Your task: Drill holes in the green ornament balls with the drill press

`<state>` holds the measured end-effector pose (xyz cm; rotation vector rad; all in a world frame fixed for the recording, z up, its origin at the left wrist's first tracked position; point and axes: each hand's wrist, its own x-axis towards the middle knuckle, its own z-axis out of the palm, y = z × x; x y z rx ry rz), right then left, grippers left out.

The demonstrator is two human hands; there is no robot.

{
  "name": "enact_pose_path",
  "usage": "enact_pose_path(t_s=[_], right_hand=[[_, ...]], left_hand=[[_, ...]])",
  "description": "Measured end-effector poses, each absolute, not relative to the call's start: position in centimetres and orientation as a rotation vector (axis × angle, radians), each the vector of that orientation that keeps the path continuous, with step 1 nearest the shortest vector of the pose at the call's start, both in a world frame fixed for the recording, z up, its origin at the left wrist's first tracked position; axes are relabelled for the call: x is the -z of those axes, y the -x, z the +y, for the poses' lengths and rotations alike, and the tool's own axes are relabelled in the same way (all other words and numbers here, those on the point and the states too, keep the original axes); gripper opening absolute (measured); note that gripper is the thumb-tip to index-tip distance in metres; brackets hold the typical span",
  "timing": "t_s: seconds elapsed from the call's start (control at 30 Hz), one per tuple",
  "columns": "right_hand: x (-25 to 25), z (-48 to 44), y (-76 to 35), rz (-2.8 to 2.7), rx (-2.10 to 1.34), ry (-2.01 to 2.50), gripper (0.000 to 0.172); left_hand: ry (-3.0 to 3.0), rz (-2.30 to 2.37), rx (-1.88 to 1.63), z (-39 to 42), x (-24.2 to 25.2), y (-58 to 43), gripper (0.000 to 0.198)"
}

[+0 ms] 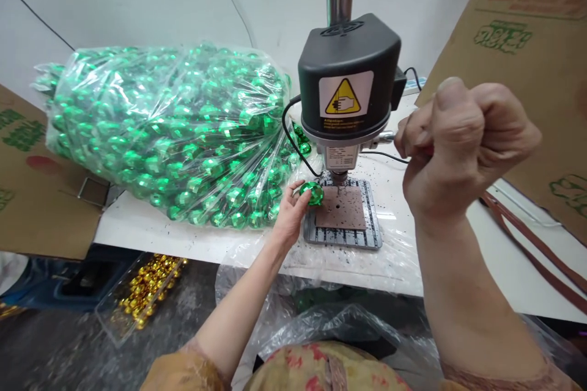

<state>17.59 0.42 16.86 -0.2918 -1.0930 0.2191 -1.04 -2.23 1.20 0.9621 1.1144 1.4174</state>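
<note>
a floral sleeve (pixel 316 372) fills the bottom of the view. above it the right hand (pixel 463 146) is clenched in a fist round the feed lever (pixel 386 136) of a bench drill press (pixel 348 79); the grip itself is mostly hidden inside the fist. the left hand (pixel 291 214) pinches a green faceted bead (pixel 313 193) in its fingertips at the left edge of the brown pad (pixel 342 211) on the slotted drill table (pixel 342 239), near the worktop's (pixel 151 229) front edge and just left of the drill bit (pixel 338 178).

the bead looks near round, with no clear long axis; a broad facet faces up.

to drill well, it should probably be seated firmly under the bit with fingertips low on its sides, and the lever eased down slowly.

a clear bag of green beads (pixel 160 134) lies toward the worktop's left end.
</note>
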Motion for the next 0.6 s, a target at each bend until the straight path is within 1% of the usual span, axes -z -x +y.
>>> enact_pose_path(t_s=[0.1, 0.27, 0.6], right_hand=[[-16.8, 0.5, -17.8, -1.113, -0.212, 0.269, 0.043], [-16.9, 0.1, -17.7, -1.137, -0.241, 0.293, 0.044], [-16.9, -0.3, -17.4, -1.132, -0.225, 0.366, 0.048]], left_hand=[[-1.114, 1.124, -1.424, -2.0, 0.0, -0.1, 0.066], [-1.263, 1.111, -1.407, -1.0, 1.6, -1.1, 0.065], [-1.491, 1.109, -1.324, 0.0, 2.5, -1.1, 0.063]])
